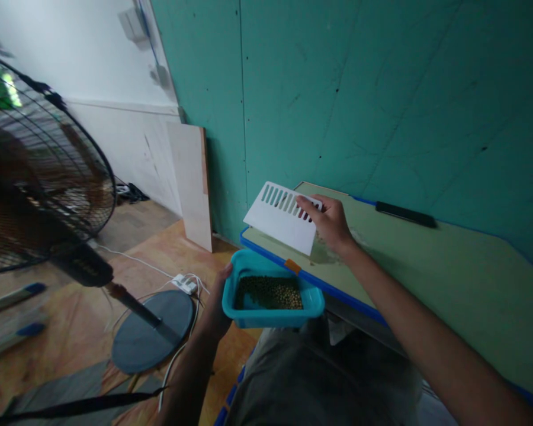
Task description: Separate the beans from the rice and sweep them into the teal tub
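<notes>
My left hand [220, 302] grips the left end of a turquoise plastic tray [313, 302], just below the front edge of the board. Inside the tray lie dark green beans [260, 290] and, toward the right, pale tan beans [291, 293]. My right hand [331, 222] pinches a white slotted plastic card [279, 222] by its right end, thumb over the slots. The card is tilted above the corner of a pale green board [448, 266] with a blue rim. Small pale bits lie on the board near my right hand, partly hidden by it.
A black bar [406, 214] lies along the board's back edge by the green wall [382, 89]. To the left stands a fan [48, 165] on a round base [153, 331]. A power strip [184, 284] with white cables is on the floor; a white panel [190, 183] leans on the wall.
</notes>
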The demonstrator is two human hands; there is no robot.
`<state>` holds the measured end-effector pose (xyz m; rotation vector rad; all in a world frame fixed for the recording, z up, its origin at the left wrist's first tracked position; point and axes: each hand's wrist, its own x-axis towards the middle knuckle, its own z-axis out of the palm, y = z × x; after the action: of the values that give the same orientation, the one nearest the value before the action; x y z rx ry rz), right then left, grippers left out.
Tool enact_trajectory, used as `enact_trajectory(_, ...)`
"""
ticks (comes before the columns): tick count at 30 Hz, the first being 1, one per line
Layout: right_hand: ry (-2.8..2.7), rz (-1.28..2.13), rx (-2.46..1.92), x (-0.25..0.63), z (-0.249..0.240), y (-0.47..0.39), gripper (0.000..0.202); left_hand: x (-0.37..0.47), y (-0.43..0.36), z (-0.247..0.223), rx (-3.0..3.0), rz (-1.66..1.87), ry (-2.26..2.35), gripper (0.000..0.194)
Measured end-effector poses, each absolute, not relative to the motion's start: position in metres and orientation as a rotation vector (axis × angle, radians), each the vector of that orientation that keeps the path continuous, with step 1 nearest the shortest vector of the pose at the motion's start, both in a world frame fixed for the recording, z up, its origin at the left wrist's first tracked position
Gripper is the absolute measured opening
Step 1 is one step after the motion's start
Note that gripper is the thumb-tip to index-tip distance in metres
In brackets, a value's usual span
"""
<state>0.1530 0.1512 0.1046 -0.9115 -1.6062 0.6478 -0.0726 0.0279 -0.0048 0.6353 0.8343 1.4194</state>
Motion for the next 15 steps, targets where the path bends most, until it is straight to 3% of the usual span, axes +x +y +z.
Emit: enact_trajectory(15,-1.586,0.779,-0.967,0.169,0.09,0.167,0.047,-0.073,0.029,-0.002,0.551,1.411,0.864,0.041)
